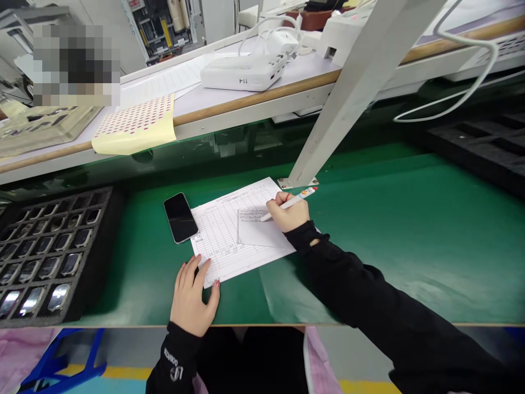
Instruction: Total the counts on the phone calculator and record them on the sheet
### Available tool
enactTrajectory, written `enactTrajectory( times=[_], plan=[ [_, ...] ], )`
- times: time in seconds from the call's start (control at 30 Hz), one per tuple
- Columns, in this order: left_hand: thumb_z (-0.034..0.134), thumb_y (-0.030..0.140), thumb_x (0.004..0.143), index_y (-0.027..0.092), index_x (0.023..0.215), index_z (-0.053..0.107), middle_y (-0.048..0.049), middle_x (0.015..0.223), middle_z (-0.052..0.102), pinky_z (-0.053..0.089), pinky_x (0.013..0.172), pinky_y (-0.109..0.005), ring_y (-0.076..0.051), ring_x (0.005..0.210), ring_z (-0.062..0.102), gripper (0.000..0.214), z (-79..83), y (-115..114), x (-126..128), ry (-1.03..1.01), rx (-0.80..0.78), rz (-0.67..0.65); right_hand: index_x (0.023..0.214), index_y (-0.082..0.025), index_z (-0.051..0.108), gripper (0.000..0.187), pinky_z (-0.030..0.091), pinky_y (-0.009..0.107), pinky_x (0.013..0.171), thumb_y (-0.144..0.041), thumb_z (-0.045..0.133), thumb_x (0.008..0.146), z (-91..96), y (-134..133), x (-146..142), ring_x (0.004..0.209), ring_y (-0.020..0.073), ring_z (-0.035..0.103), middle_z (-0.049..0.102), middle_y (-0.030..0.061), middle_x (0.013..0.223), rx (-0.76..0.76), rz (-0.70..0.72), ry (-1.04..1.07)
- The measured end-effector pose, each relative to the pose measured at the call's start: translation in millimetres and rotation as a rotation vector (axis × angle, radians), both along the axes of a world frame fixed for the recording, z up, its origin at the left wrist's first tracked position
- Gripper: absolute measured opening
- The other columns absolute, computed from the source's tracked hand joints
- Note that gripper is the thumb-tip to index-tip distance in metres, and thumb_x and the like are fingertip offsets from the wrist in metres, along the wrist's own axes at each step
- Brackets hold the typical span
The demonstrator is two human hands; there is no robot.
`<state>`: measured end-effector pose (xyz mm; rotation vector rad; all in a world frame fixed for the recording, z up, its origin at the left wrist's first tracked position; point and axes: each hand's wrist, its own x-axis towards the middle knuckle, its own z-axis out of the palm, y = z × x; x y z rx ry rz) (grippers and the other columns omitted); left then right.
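Observation:
My right hand (289, 212) is closed around a white pen (296, 200) with a colourful decorated top end. Its tip rests on a small note sheet (262, 232) bearing several lines of handwriting. Beneath that note lies a larger printed form (217, 230) ruled as a table, partly filled in near its lower edge. My left hand (194, 295) lies flat with fingers spread, the fingertips at the form's lower left corner. A dark-screened smartphone (181, 218) sits beside the form's left edge, close to it.
A black foam tray (104, 235) with several watch-like pieces stands at the left; another dark tray (492, 137) is at the far right. A slanted metal post (340, 104) meets the green table (410, 235). The shelf above holds a white power bank (241, 72) and a sticker sheet (139, 123). Someone is beyond it.

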<state>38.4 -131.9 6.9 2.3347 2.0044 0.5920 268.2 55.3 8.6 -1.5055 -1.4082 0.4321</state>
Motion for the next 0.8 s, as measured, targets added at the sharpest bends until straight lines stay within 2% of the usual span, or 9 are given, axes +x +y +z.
enactTrajectory(
  times=[0.13, 0.3, 0.47, 0.67, 0.73, 0.8],
  plan=[
    [0.051, 0.027, 0.089, 0.023, 0.132, 0.046, -0.0091, 0.139, 0.047, 0.035, 0.110, -0.049, -0.027, 0.131, 0.041, 0.043, -0.2, 0, 0, -0.002, 0.002, 0.002, 0.047, -0.024, 0.025, 0.031, 0.030, 0.026, 0.049, -0.025, 0.051, 0.063, -0.5, -3, -1, 0.044, 0.0093, 0.028, 0.025, -0.0064, 0.042, 0.059, 0.012, -0.022],
    [0.051, 0.027, 0.089, 0.023, 0.131, 0.047, -0.0093, 0.138, 0.047, 0.036, 0.109, -0.049, -0.026, 0.131, 0.042, 0.042, 0.8, 0, 0, -0.001, 0.001, -0.001, 0.049, -0.023, 0.034, 0.035, 0.032, 0.027, 0.048, -0.034, 0.054, 0.076, 3.1, -5, -3, 0.043, 0.0102, 0.036, 0.036, -0.0049, 0.042, 0.098, 0.146, 0.015],
    [0.050, 0.027, 0.089, 0.023, 0.131, 0.047, -0.0099, 0.138, 0.047, 0.037, 0.108, -0.050, -0.028, 0.131, 0.042, 0.042, 1.2, 0, 0, 0.000, 0.008, -0.005, 0.052, -0.021, 0.045, 0.040, 0.035, 0.027, 0.050, -0.047, 0.055, 0.081, 1.9, -9, -6, 0.046, 0.0113, 0.044, 0.046, -0.0028, 0.045, -0.001, 0.278, 0.068],
    [0.051, 0.026, 0.089, 0.023, 0.132, 0.046, -0.0097, 0.139, 0.046, 0.035, 0.109, -0.049, -0.027, 0.132, 0.041, 0.043, -0.4, 0, 0, 0.007, 0.009, -0.008, 0.071, -0.019, 0.062, 0.054, 0.046, 0.028, 0.054, -0.068, 0.042, 0.082, -2.0, -11, -13, 0.050, 0.0139, 0.055, 0.057, 0.0008, 0.052, -0.168, 0.336, 0.405],
    [0.051, 0.026, 0.089, 0.023, 0.132, 0.046, -0.0094, 0.139, 0.046, 0.035, 0.109, -0.049, -0.027, 0.131, 0.041, 0.043, -0.9, 0, 0, 0.005, 0.012, -0.007, 0.072, -0.019, 0.064, 0.057, 0.048, 0.028, 0.054, -0.071, 0.042, 0.081, -3.2, -8, -12, 0.051, 0.0144, 0.056, 0.060, 0.0024, 0.054, -0.216, 0.333, 0.419],
    [0.051, 0.026, 0.089, 0.024, 0.132, 0.046, -0.0093, 0.138, 0.047, 0.036, 0.109, -0.049, -0.027, 0.131, 0.042, 0.043, -1.3, 0, -1, 0.003, 0.018, -0.007, 0.072, -0.019, 0.063, 0.050, 0.049, 0.028, 0.054, -0.067, 0.052, 0.077, -5.1, -4, -11, 0.054, 0.0153, 0.059, 0.063, 0.0035, 0.058, -0.230, 0.322, 0.363]
  ],
)
